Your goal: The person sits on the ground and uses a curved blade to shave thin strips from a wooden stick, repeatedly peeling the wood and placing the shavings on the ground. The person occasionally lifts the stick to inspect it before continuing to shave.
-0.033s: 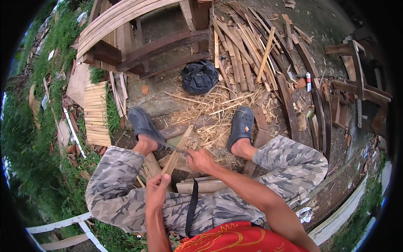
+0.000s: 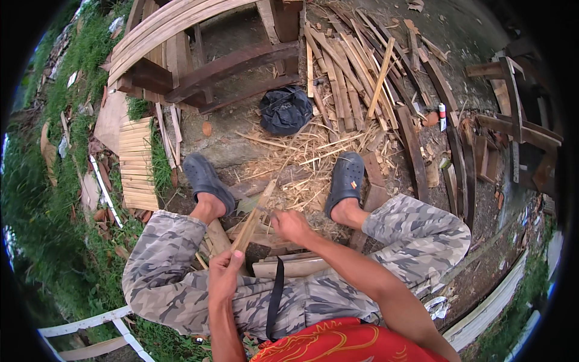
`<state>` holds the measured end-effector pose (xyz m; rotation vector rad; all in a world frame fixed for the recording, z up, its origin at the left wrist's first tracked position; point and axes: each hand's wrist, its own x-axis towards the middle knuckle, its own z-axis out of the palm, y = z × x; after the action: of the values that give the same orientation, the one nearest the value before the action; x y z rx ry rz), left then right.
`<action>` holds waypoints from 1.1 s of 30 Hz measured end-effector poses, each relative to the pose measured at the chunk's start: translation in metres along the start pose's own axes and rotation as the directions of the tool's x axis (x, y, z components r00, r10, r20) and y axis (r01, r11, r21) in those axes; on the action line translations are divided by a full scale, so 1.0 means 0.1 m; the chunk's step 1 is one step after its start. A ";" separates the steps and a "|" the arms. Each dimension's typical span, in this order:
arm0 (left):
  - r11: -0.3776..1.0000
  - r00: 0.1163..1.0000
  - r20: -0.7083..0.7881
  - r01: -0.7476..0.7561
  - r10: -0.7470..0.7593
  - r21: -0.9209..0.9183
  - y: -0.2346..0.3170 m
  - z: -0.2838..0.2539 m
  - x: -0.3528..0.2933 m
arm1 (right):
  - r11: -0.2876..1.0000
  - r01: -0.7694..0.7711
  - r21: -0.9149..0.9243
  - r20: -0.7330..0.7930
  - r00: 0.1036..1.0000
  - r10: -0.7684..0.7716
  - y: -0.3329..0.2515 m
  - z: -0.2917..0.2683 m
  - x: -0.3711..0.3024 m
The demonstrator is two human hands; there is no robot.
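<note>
My left hand [image 2: 224, 269] is closed round the near end of a flat wooden strip [image 2: 248, 229], its thumb lying on top. The strip slants away from me and to the right, over the ground between my feet. Just right of the strip, my right hand [image 2: 292, 227] is closed in a fist round a knife [image 2: 263, 209]. Its handle is hidden inside my fingers. Only a blurred part of the blade shows, beside the strip's upper half; whether it touches the wood I cannot tell.
Pale shavings [image 2: 307, 175] cover the ground between my shoes. Beyond them lie a black plastic bag [image 2: 286, 110] and a pile of wooden strips [image 2: 350, 84]. A wooden bench frame [image 2: 235, 72] stands far left, with a row of cut slats [image 2: 137, 163] nearer. A white-and-red tube [image 2: 442, 117] is at right.
My right hand has shifted slightly to the right and away from me. The blade, which crossed the strip toward my left shoe, no longer shows there. My left hand stays on the strip.
</note>
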<state>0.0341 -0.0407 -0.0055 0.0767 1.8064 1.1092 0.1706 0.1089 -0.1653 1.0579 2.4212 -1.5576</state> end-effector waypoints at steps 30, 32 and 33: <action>0.965 0.995 0.085 -0.026 0.050 -0.261 0.17 0.00 0.21 | 0.937 -0.347 -0.052 0.121 0.929 0.350 0.79 0.28 0.24; 0.960 0.990 0.122 -0.041 0.077 -0.278 0.18 -0.01 0.22 | 0.916 -0.396 -0.066 0.054 0.915 0.400 0.83 0.29 0.25; 0.964 0.993 0.101 -0.029 0.057 -0.263 0.19 -0.01 0.22 | 0.910 -0.404 -0.095 0.028 0.913 0.408 0.84 0.33 0.23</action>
<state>0.0144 -0.0201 -0.0073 0.0177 1.5560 1.3403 0.1928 0.1142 -0.2552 1.3797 2.0412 -1.3076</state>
